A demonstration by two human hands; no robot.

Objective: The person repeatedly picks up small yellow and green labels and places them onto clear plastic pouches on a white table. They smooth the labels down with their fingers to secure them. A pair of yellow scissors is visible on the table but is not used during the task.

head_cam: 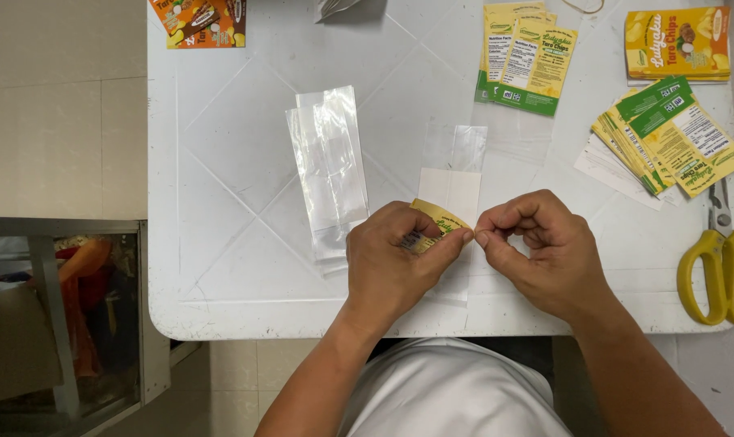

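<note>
The left hand (391, 263) pinches a small yellow label (438, 218) between thumb and fingers, near the counter's (221, 243) near edge; the right hand (537, 251), fingers curled, nips its right tip, over a clear plastic bag (456, 182)

Left hand (391, 263): fingers curled, thumb and forefinger pinched. Right hand (537, 251): likewise curled, fingertips meeting the left's.

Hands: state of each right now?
Left hand: closed, pinching a yellow label.
Right hand: closed, fingertips at the label's edge; grip cannot be told.
</note>
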